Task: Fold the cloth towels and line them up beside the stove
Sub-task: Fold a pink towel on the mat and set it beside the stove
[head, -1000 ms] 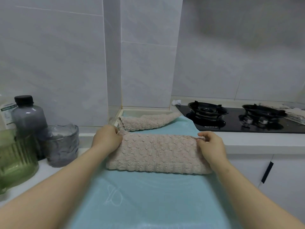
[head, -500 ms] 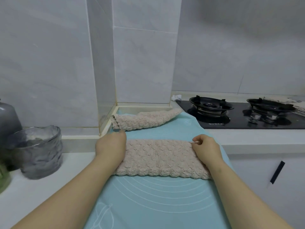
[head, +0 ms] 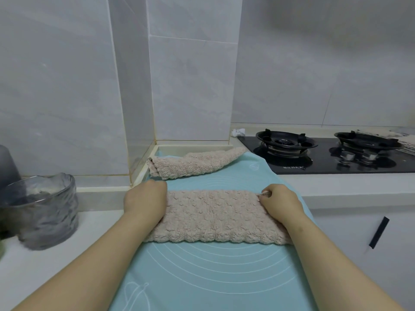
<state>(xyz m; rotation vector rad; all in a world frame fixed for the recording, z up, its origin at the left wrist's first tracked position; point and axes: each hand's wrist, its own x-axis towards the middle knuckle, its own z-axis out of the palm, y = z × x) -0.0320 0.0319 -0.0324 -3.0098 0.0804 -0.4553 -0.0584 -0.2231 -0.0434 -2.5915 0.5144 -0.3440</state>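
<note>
From the head camera, a beige, bumpy-textured cloth towel [head: 213,216] lies folded into a long band across a pale teal silicone mat [head: 213,277], which is printed with white concentric circles. The mat covers the white countertop [head: 45,265] just left of the black glass gas stove [head: 336,162].

The left hand [head: 144,202] rests on the towel's left end with its back to the camera. Its fingers curl downward out of sight, so I cannot tell whether they grip the cloth or only press on it. The right hand [head: 280,203] sits on the towel's right end, with its fingers curled and a bit of the far right corner pinched between thumb and forefinger. Both forearms reach in from the bottom of the frame.

Behind the folded towel, apart from it, a second beige towel [head: 193,164] lies loosely rolled and rumpled. It sits on the far edge of the mat, close to the tiled wall corner, and its right tip points toward the stove.

The stove has two burners with dark pan supports. A small crumpled white scrap [head: 238,132] sits at its back left corner, and some pale cloth [head: 404,141] shows at the frame's right edge beyond it. On the counter to the left stands a ribbed grey glass tumbler [head: 45,212], and beside it is part of a dark bottle [head: 6,167], cut off by the frame. Below the counter on the right, a white cabinet front carries a slim black handle [head: 379,232].
</note>
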